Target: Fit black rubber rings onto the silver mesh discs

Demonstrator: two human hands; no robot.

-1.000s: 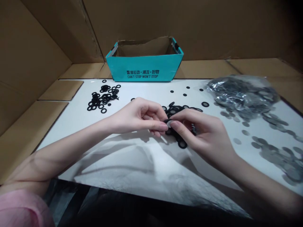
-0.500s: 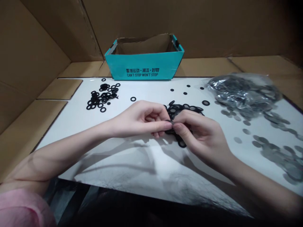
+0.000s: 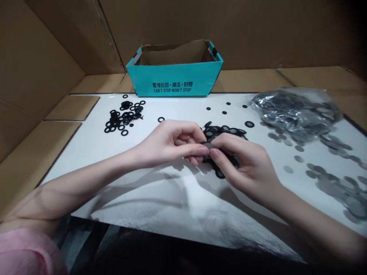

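Between both thumbs and fingertips I hold a black rubber ring with a grey mesh disc (image 3: 208, 145) in it. My left hand (image 3: 183, 141) pinches its left side, the other fingers curled below. My right hand (image 3: 243, 158) pinches its right side with thumb and index finger. Under and behind the hands lies a pile of black rings with grey centres (image 3: 223, 131), partly hidden by the fingers. One more such ring (image 3: 249, 124) lies apart to the right of the pile. A lone black ring (image 3: 161, 119) is just behind my left hand.
A pile of open black rings (image 3: 124, 116) lies at the left. On the right are loose grey discs (image 3: 338, 187) and a clear plastic bag (image 3: 295, 112) of discs. A turquoise box (image 3: 174, 80) stands at the back against cardboard walls (image 3: 258, 34). Several small black dots (image 3: 224, 112) lie mid-table.
The ring in my fingers has tilted, so its grey disc face shows more now. Both hands have barely shifted.
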